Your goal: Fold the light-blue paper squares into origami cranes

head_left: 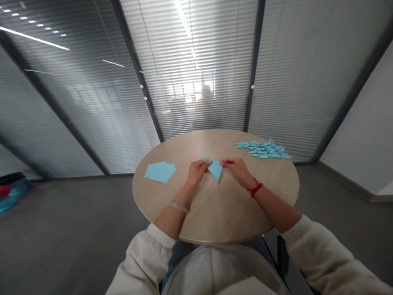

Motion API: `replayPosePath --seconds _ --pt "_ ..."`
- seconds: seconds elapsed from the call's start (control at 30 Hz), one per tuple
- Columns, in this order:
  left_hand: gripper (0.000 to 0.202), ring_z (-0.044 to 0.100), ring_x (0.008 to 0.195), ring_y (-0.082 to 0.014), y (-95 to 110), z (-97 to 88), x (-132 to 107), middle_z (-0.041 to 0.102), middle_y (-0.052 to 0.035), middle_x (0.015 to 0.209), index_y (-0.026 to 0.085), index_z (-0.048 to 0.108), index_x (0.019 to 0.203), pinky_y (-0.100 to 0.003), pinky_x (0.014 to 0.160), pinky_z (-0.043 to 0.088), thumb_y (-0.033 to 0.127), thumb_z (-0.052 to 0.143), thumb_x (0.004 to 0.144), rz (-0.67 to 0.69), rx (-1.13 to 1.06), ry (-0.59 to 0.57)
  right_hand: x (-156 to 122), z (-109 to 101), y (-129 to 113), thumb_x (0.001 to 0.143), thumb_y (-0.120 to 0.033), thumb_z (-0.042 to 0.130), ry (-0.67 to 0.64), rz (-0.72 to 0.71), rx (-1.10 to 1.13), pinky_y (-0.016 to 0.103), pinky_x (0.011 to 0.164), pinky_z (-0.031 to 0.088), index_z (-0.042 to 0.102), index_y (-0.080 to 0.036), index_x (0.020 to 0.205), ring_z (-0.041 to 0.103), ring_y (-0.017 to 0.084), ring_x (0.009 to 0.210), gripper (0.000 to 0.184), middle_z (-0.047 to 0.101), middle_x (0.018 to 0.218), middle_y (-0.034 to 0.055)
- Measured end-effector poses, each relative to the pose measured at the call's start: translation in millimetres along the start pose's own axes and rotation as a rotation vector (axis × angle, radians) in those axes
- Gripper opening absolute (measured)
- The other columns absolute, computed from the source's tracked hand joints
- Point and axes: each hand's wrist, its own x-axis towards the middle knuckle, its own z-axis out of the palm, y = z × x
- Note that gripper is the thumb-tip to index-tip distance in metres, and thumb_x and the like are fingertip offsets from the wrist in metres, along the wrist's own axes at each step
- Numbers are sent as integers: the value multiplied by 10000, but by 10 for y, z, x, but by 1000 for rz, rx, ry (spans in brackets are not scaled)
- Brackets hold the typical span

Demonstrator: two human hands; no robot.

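Observation:
Between my hands is a folded piece of light blue origami paper (216,169), its pointed end turned toward me. My left hand (197,171) pinches its left side, with the thumb lying on top of the paper. At the upper right corner, the fingertips of my right hand (236,167) grip the edge. Flat blue paper sheets (161,171) lie overlapping on the left of the table. Several folded blue paper cranes (267,149) sit grouped at the far right.
A round wooden table (227,217) stands in front of me. Behind it rises a glass partition with blinds (199,110). Dark floor surrounds the table, and a bag-like blue and red bundle (14,190) rests at the far left.

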Motion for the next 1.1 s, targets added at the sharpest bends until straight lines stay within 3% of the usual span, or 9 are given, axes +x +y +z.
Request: replayPosePath --seconds 0.13,0.33,0.6,0.87,1.1 --pt "436 641 676 -179 8 16 -8 695 -45 721 132 699 737 -354 733 542 551 729 619 -35 -30 -16 13 -5 28 639 -461 695 4 -1 10 293 659 491 744 -171 784 633 177 665 328 718 729 38" --pt "426 654 674 -186 17 54 -38 686 -57 688 133 689 703 -364 735 548 551 720 630 -136 -30 -145 29 -31 73 639 -462 711 47 -11 73 301 689 493 740 -168 797 638 183 699 335 718 763 49" --pt "435 608 503 -148 -44 11 5 630 -39 551 134 642 606 -316 589 551 563 707 641 -101 102 -51 15 -17 66 638 -461 717 31 4 88 303 695 494 738 -164 809 641 184 704 343 718 766 49" --pt "500 664 726 -200 43 87 -88 702 -99 733 120 699 737 -331 725 530 613 654 667 -165 54 -261 9 -22 30 623 -452 730 55 2 151 310 723 490 739 -163 809 640 183 725 343 719 785 48" --pt "544 653 663 -174 43 64 -84 706 -113 742 91 686 713 -295 684 523 630 623 681 -172 91 -313 -2 0 -12 607 -450 739 53 7 166 306 716 478 741 -168 785 626 177 706 334 714 760 40"
